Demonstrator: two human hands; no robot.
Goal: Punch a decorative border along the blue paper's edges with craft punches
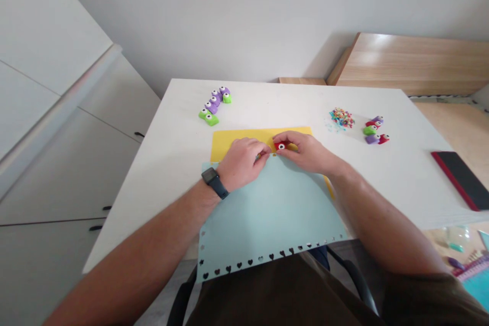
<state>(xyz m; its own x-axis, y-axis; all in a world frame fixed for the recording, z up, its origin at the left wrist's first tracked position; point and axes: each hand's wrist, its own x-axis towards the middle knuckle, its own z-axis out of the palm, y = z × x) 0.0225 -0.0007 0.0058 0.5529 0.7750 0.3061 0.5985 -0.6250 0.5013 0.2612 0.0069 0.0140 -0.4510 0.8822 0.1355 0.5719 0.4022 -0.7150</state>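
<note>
My right hand (pixel 301 152) is closed on a small red piece (pixel 281 146) with a white-and-black eye-like spot on its face. Beside it, my left hand (pixel 246 160) rests over the paper edge, thumb and fingertips pressed together; whatever they hold is too small to make out. Under both hands lies a light blue sheet (pixel 275 214), which has heart and star cut-outs along its near and left edges. A yellow sheet (pixel 225 145) shows beyond and partly beneath it.
Purple and green pieces (pixel 212 107) stand at the back left of the white table (pixel 153 163). At the right are a pile of colourful bits (pixel 342 118), more coloured pieces (pixel 370 130) and a black-and-red flat object (pixel 464 178). The blue sheet overhangs the near table edge.
</note>
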